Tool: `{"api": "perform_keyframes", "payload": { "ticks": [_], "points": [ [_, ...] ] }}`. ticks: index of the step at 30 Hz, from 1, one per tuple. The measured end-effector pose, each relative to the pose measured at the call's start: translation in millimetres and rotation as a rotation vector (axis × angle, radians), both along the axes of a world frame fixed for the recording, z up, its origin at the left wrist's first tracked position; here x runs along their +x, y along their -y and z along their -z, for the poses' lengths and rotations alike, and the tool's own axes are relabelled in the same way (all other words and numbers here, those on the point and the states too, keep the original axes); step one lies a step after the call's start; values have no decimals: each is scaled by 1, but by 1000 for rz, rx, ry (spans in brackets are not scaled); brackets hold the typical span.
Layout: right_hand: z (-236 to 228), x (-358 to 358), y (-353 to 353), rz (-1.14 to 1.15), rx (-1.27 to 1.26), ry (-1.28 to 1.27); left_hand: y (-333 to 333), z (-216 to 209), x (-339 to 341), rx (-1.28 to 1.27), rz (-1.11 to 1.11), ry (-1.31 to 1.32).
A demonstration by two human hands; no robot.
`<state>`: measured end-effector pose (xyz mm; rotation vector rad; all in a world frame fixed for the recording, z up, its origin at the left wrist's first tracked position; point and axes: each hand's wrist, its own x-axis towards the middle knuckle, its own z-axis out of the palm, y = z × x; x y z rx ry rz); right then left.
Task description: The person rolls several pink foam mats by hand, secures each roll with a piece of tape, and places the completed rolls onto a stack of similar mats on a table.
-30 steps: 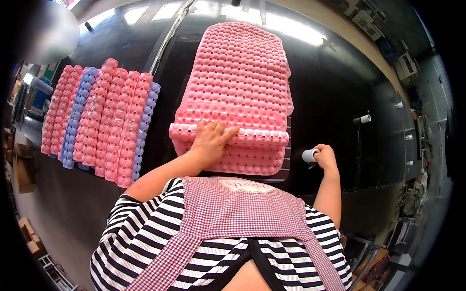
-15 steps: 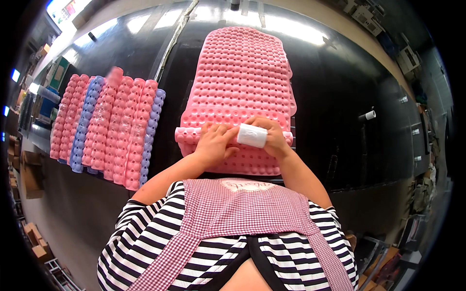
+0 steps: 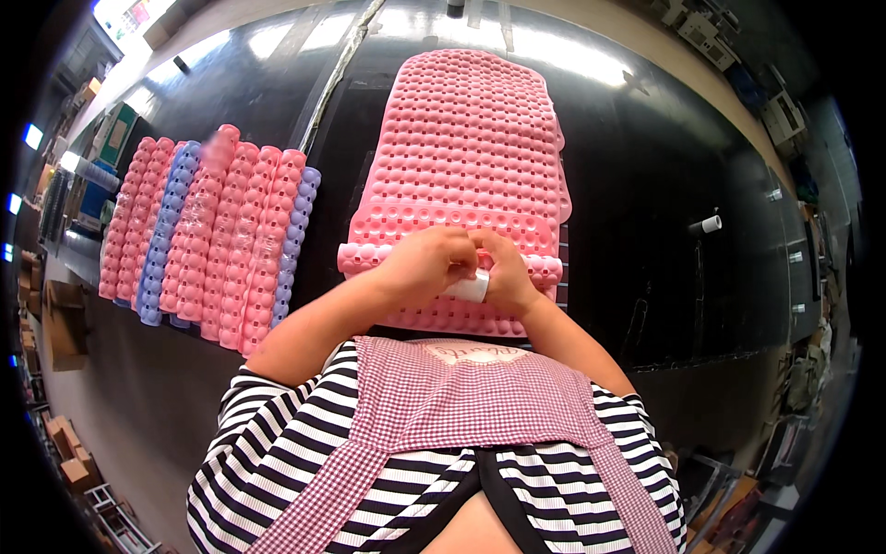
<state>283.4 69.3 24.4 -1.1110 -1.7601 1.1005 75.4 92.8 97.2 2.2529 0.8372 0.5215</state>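
In front of me lies a stack of pink bubbled bath mats [image 3: 466,138]. Across its near end rests a pink mat rolled into a tube [image 3: 365,257]. My right hand [image 3: 509,275] is closed round a small white roll of film or tape [image 3: 471,285], just above the middle of the tube. Against it, from the left, comes my left hand [image 3: 429,262], its fingers bent and pinched together by the roll. What those fingers hold, if anything, is hidden. Both ends of the tube stick out past my hands.
To the left, several rolled mats [image 3: 235,222], pink and blue-violet, lie side by side on the black table [image 3: 646,212]. Some look wrapped in clear film. A small white cylinder [image 3: 711,224] is at the right. Cardboard boxes [image 3: 63,323] stand on the floor at left.
The white roll has tilted and moved down toward me in my right hand. My left hand has lifted off the tube's left part and moved right to meet the right hand.
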Motion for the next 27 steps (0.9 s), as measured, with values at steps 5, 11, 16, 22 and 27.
{"api": "perform_keyframes", "payload": {
  "ticks": [5,11,16,22,27],
  "points": [
    [5,-4,36,92,416,194,-47,36,12,-142,-146,-115],
    [11,-5,51,78,337,345,-45,64,11,9,-240,-416],
    [12,-10,8,152,346,354,-37,39,-26,-128,-374,-255],
    [-10,-12,-77,122,-375,-344,21,72,-48,495,-257,-255],
    [-7,-3,-88,-3,280,41,-14,91,-31,511,-326,-386]
  ]
}}
